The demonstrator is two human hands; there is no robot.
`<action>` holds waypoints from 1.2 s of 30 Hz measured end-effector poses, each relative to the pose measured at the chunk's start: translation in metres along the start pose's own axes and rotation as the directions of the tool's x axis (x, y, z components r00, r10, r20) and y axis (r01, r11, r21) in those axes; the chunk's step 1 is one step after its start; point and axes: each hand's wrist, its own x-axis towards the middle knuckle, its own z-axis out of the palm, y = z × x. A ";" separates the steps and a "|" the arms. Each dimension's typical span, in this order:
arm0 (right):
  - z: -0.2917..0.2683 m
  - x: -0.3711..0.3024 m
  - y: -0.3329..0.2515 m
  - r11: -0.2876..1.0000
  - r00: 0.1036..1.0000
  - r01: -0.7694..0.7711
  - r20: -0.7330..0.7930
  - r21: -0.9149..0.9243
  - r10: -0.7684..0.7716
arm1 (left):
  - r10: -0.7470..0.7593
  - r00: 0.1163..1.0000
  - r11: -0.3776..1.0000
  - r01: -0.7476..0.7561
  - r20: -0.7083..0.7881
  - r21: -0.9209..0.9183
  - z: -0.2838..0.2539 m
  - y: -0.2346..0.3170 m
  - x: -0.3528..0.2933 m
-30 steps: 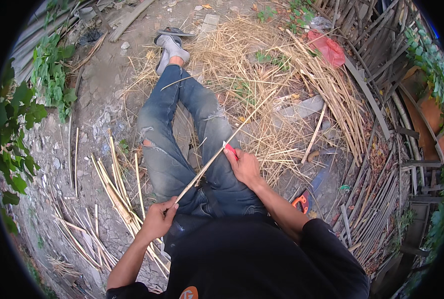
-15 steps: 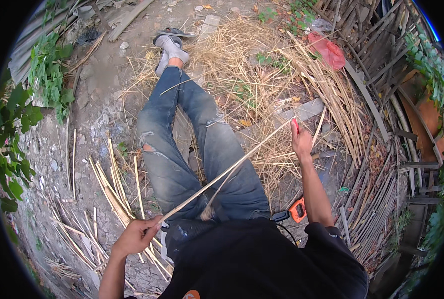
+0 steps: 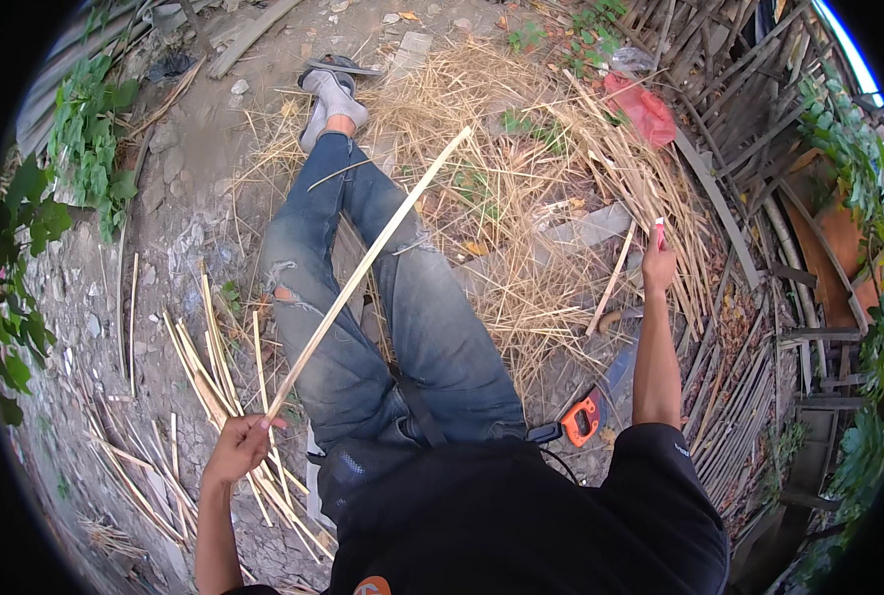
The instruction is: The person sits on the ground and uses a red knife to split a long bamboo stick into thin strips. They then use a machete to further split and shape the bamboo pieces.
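My left hand [image 3: 242, 448] is closed around the lower end of a long, pale bamboo strip [image 3: 373, 258]. The strip slants up and away across my thighs, its far end free above the shavings. Out to the right, my right hand [image 3: 658, 266] grips a small red tool [image 3: 660, 234] with a pale tip, apart from the strip; the fingers cover most of the tool, so its exact kind cannot be made out. A bundle of split bamboo strips [image 3: 209, 367] lies beside my left hand. My legs, in torn jeans [image 3: 412, 327], stretch out ahead.
A handsaw with an orange handle [image 3: 581, 421] lies by my right hip. Thin bamboo shavings [image 3: 521, 268] cover the ground ahead, with longer strips [image 3: 670, 228] and a red plastic bag [image 3: 640, 109] to the right. Stacked wood [image 3: 730, 89] lines the right edge; leafy plants [image 3: 90, 149] grow on the left.
My right hand has moved right and outward with the red tool, away from the strip. The strip's far end has swung left and up. My left hand has shifted slightly left, still holding it.
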 end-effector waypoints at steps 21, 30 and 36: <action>0.025 -0.309 -0.159 0.853 0.432 0.410 0.756 0.322 -0.493 | 0.430 0.902 0.752 -0.380 0.036 0.539 0.180 0.074 0.179; 0.019 -0.313 -0.181 0.849 0.386 0.491 0.825 0.196 -0.414 | 0.407 0.913 0.730 -0.347 0.034 0.589 0.182 0.070 0.179; 0.030 -0.317 -0.175 0.844 0.423 0.508 0.805 0.170 -0.416 | 0.314 0.949 0.705 -0.261 0.039 0.659 0.162 0.065 0.148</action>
